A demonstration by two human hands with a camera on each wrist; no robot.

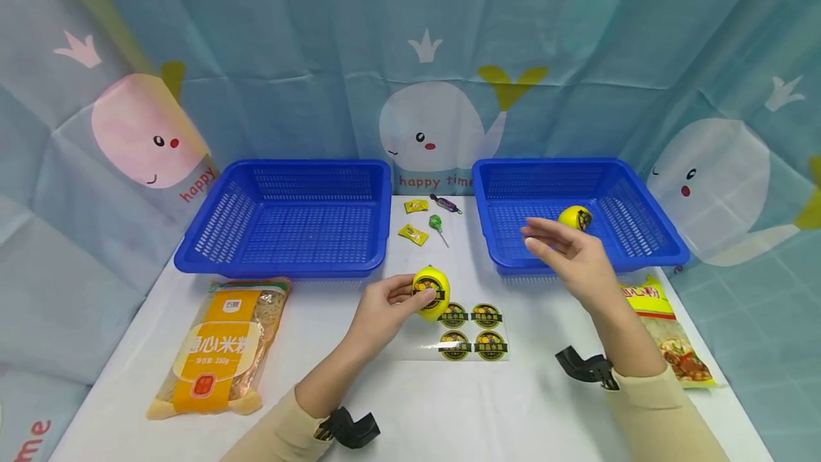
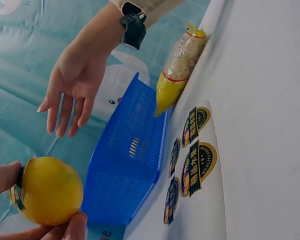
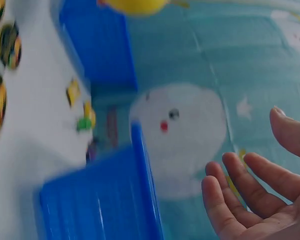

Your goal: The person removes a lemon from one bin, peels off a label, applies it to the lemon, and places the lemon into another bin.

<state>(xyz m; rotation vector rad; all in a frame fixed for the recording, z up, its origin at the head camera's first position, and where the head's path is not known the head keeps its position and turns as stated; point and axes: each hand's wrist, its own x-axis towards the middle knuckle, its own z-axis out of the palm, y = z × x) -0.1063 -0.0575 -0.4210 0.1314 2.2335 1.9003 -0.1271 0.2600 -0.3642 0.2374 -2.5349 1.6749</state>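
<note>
The left hand [image 1: 385,305] pinched 1 stickered yellow lemon [image 1: 431,293] above the sticker sheet [image 1: 471,332]; it looked light, firm, smooth, best gripped around its middle. The right hand [image 1: 567,257] hovered relaxed, empty.

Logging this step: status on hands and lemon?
Left hand grips lemon above sticker sheet. Right hand open, empty, by right basket. Nothing blocking.
</note>
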